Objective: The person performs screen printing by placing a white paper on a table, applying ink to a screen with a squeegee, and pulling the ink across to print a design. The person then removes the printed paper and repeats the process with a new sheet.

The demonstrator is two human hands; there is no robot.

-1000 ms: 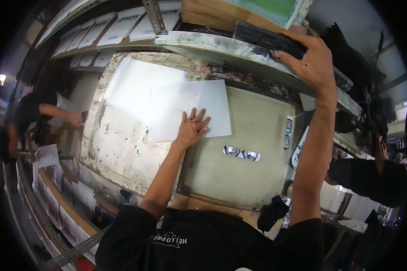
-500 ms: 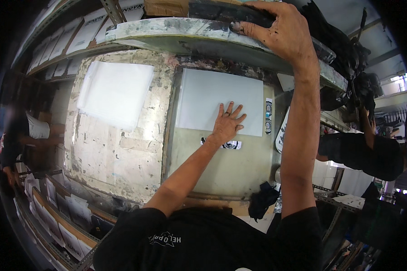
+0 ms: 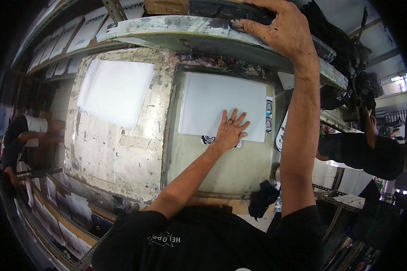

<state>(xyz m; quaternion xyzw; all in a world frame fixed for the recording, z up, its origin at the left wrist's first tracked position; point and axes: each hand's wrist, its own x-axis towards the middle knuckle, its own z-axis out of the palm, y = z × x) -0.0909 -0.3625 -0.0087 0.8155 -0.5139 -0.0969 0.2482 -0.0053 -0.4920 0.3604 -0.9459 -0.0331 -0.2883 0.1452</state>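
Observation:
My left hand lies flat with its fingers spread on the lower right part of a white sheet. That sheet rests on a pale greenish board. Small strips with black round prints show beside it: one strip at its right edge, another partly covered by the sheet and my hand. Above the board, my right hand grips the edge of a raised, paint-stained frame, thumb on the near face. Its other fingers go over the top and are partly cut off by the picture.
A stack of white sheets lies on a paint-spotted table surface to the left. A dark cloth hangs at the board's near right corner. Racks with packages stand at left. Other people are at both sides.
My left hand and the white sheet under it have slid slightly toward me and to the right, covering more of the lower printed strip. My right hand keeps its place on the frame.

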